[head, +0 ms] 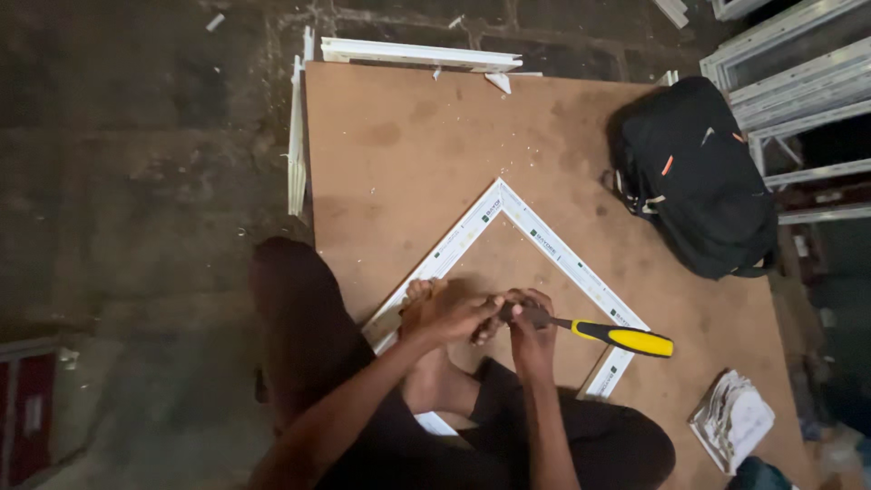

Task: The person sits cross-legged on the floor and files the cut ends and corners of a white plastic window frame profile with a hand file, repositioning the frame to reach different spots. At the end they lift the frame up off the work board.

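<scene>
A square white plastic frame (544,243) lies corner-up on a brown wooden board (408,145). My right hand (531,319) grips a tool with a yellow and black handle (626,338), the handle pointing right. My left hand (449,313) is closed close beside it, fingers meeting the right hand over the tool's working end, which is hidden. A bare foot (419,304) rests on the frame's left side, just left of my hands. I sit on the board with my legs across the frame's lower part.
A black backpack (694,177) lies on the board's right side. A small stack of papers (733,419) sits near the lower right. White profile pieces (417,54) lean at the board's far and left edges. More white window frames (798,73) stand at top right. Dark concrete floor lies left.
</scene>
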`<action>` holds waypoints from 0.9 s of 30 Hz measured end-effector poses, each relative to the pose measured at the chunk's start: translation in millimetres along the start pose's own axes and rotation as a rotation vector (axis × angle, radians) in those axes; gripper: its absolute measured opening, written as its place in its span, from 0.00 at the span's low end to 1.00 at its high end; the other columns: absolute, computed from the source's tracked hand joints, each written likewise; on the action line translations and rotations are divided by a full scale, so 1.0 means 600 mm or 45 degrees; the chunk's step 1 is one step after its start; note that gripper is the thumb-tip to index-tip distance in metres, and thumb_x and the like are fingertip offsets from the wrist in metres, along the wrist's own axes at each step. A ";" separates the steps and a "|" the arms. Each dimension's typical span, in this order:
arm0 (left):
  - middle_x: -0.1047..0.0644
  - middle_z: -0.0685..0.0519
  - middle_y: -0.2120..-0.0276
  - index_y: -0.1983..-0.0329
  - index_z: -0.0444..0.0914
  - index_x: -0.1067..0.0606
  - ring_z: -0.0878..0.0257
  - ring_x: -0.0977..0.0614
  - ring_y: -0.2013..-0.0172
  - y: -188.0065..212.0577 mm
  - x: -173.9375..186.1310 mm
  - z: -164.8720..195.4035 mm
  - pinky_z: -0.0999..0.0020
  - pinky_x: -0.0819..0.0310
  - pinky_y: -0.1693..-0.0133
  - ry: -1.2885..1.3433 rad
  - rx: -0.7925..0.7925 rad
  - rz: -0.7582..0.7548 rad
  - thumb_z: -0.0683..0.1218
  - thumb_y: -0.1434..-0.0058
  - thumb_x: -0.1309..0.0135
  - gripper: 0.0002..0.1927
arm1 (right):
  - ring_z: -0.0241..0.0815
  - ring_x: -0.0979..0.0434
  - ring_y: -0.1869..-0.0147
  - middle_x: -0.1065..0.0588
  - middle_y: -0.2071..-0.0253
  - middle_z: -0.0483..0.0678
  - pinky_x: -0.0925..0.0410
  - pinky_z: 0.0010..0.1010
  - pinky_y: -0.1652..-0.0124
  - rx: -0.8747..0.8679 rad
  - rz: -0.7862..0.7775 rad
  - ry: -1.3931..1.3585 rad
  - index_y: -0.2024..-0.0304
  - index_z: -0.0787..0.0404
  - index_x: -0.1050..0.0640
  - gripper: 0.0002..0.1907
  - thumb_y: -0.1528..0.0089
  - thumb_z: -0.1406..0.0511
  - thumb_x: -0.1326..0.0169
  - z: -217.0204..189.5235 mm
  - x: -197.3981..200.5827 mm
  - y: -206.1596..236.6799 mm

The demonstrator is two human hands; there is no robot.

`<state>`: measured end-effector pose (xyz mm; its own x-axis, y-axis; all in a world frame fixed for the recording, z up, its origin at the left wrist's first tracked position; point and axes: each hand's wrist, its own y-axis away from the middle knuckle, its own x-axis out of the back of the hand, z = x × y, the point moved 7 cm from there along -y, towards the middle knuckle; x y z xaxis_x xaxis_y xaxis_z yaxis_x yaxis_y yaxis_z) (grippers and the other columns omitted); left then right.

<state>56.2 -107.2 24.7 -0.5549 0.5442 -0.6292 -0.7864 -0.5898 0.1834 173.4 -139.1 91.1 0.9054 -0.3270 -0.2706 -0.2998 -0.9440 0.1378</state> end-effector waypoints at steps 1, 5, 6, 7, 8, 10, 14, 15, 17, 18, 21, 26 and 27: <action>0.30 0.56 0.79 0.51 0.35 0.29 0.69 0.30 0.80 -0.005 0.003 0.004 0.72 0.36 0.78 -0.082 -0.027 0.027 0.63 0.25 0.59 0.26 | 0.45 0.20 0.49 0.22 0.51 0.53 0.26 0.37 0.50 -0.017 0.003 -0.028 0.44 0.68 0.32 0.20 0.37 0.71 0.43 0.003 -0.006 -0.014; 0.33 0.59 0.81 0.43 0.45 0.26 0.72 0.33 0.81 -0.047 0.052 0.018 0.74 0.37 0.79 -0.264 -0.022 0.088 0.67 0.31 0.61 0.28 | 0.43 0.19 0.49 0.21 0.50 0.55 0.24 0.36 0.50 0.039 -0.049 0.494 0.45 0.69 0.30 0.17 0.35 0.72 0.44 0.011 -0.019 -0.059; 0.33 0.60 0.81 0.44 0.45 0.26 0.72 0.33 0.81 -0.062 0.064 0.013 0.74 0.36 0.78 -0.266 0.013 0.080 0.68 0.31 0.62 0.29 | 0.43 0.20 0.49 0.22 0.50 0.55 0.24 0.36 0.50 0.029 -0.057 0.487 0.44 0.69 0.30 0.18 0.36 0.72 0.44 0.018 -0.019 -0.071; 0.33 0.59 0.81 0.47 0.43 0.26 0.71 0.32 0.81 -0.075 0.080 0.007 0.73 0.36 0.78 -0.297 0.036 0.096 0.68 0.30 0.62 0.29 | 0.43 0.20 0.49 0.22 0.50 0.54 0.24 0.36 0.51 0.023 -0.069 0.482 0.44 0.68 0.30 0.19 0.37 0.72 0.44 0.025 -0.017 -0.084; 0.32 0.58 0.81 0.51 0.40 0.25 0.70 0.31 0.81 -0.089 0.098 0.003 0.72 0.36 0.78 -0.335 0.054 0.115 0.68 0.29 0.62 0.30 | 0.43 0.19 0.50 0.22 0.51 0.54 0.23 0.36 0.51 0.002 -0.105 0.514 0.46 0.69 0.28 0.17 0.37 0.71 0.43 0.035 -0.018 -0.101; 0.31 0.58 0.79 0.54 0.38 0.25 0.70 0.30 0.79 -0.110 0.126 -0.007 0.71 0.35 0.77 -0.374 0.001 0.180 0.68 0.27 0.62 0.30 | 0.44 0.18 0.53 0.21 0.54 0.53 0.22 0.36 0.52 -0.045 -0.171 0.573 0.51 0.70 0.23 0.13 0.37 0.71 0.42 0.051 -0.013 -0.139; 0.30 0.56 0.76 0.58 0.36 0.29 0.68 0.26 0.77 -0.122 0.161 -0.016 0.68 0.31 0.74 -0.652 -0.177 0.418 0.64 0.27 0.56 0.26 | 0.44 0.18 0.58 0.18 0.65 0.53 0.26 0.32 0.54 0.244 -0.226 1.197 0.61 0.73 0.18 0.06 0.37 0.73 0.42 0.022 0.000 -0.241; 0.29 0.54 0.77 0.60 0.34 0.31 0.66 0.24 0.78 -0.119 0.164 -0.015 0.67 0.30 0.73 -0.786 -0.192 0.485 0.63 0.26 0.54 0.26 | 0.42 0.18 0.61 0.18 0.66 0.52 0.26 0.30 0.56 0.174 -0.134 1.141 0.59 0.73 0.20 0.06 0.36 0.73 0.46 0.018 0.013 -0.271; 0.28 0.52 0.77 0.58 0.36 0.30 0.65 0.24 0.77 -0.121 0.159 -0.024 0.66 0.29 0.72 -0.578 -0.185 0.377 0.60 0.29 0.53 0.21 | 0.44 0.17 0.63 0.21 0.66 0.56 0.22 0.33 0.59 0.138 -0.178 0.754 0.63 0.78 0.24 0.07 0.35 0.74 0.42 0.008 0.006 -0.328; 0.27 0.51 0.78 0.57 0.37 0.30 0.65 0.24 0.76 -0.121 0.155 -0.024 0.65 0.29 0.71 -0.474 -0.180 0.325 0.59 0.30 0.53 0.19 | 0.42 0.17 0.62 0.21 0.65 0.54 0.22 0.32 0.58 0.141 -0.177 0.739 0.60 0.76 0.24 0.06 0.36 0.75 0.45 0.002 0.000 -0.352; 0.28 0.45 0.75 0.62 0.35 0.26 0.55 0.23 0.73 -0.109 0.148 -0.002 0.58 0.26 0.68 -0.675 -0.275 0.340 0.57 0.28 0.50 0.19 | 0.41 0.18 0.61 0.24 0.66 0.52 0.21 0.34 0.57 0.116 -0.210 0.626 0.53 0.76 0.23 0.09 0.36 0.76 0.46 -0.004 -0.033 -0.403; 0.23 0.41 0.70 0.60 0.36 0.24 0.45 0.20 0.67 -0.095 0.135 0.031 0.51 0.27 0.63 -1.046 -0.507 0.386 0.55 0.31 0.47 0.16 | 0.41 0.16 0.61 0.21 0.62 0.53 0.19 0.33 0.59 0.107 -0.209 0.597 0.55 0.76 0.24 0.10 0.39 0.78 0.46 0.003 -0.067 -0.434; 0.22 0.41 0.69 0.59 0.36 0.24 0.44 0.19 0.66 -0.096 0.137 0.026 0.51 0.26 0.62 -1.019 -0.448 0.384 0.55 0.30 0.48 0.16 | 0.41 0.16 0.61 0.21 0.62 0.53 0.20 0.32 0.59 0.118 -0.208 0.652 0.54 0.76 0.24 0.10 0.38 0.78 0.46 0.004 -0.070 -0.436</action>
<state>52.1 -19.3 -25.9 -0.8479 0.5110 0.1412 -0.5233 -0.8495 -0.0679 213.1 121.4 64.3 0.9661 -0.1348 0.2201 -0.1474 -0.9882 0.0421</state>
